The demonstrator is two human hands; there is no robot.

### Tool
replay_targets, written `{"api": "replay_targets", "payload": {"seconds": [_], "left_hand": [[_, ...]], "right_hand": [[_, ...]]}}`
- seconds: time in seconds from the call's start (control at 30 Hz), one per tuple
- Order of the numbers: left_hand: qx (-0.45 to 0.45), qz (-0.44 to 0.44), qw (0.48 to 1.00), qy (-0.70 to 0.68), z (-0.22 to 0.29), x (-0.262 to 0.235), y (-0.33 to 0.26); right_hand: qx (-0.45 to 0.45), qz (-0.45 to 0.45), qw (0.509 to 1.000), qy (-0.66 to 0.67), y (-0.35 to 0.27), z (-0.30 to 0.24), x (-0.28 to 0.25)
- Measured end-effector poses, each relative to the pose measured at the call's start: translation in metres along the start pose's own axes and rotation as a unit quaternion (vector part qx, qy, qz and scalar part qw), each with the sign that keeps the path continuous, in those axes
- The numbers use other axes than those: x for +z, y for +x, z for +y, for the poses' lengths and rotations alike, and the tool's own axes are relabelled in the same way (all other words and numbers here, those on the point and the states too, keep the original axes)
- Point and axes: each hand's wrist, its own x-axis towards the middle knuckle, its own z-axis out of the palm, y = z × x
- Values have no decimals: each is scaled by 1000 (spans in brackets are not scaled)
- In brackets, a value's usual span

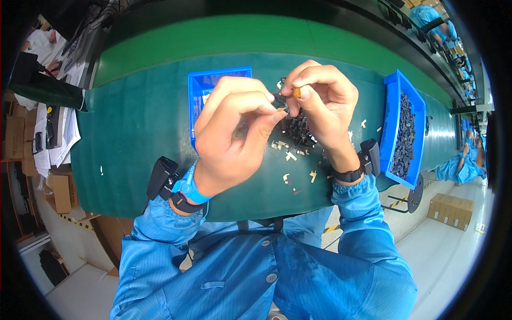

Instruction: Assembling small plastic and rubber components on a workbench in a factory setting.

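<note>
Both hands are raised close together over the green table (133,138). My left hand (229,133) is closed in a pinch, and a tiny dark piece (285,110) shows at its fingertips; its kind is too small to make out. Between the thumb and forefinger of my right hand (328,104) is a small orange-amber piece (297,93). Below the fingertips lies a loose pile of small black parts (298,133), partly hidden by the hands. Small cream-coloured pieces (290,156) are scattered around it.
Behind my left hand stands a blue bin (218,73), partly covered. A second blue bin (391,122) at the right holds many small dark parts (405,133). Papers (58,136) lie off the table's left end. A stool (415,193) and a carton (450,210) stand right. Co-workers appear farther off.
</note>
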Motion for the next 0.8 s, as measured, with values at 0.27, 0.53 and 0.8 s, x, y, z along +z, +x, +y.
{"api": "replay_targets", "payload": {"seconds": [0.27,0.53,0.8], "left_hand": [[75,17,990,122,-4,12,-1],[156,-43,953,255,-15,21,-2],[81,-18,868,490,-4,-5,-1]], "right_hand": [[42,165,973,-158,5,16,-13],[-45,123,890,-436,9,23,-31],[-56,63,869,-487,5,31,-46]]}}
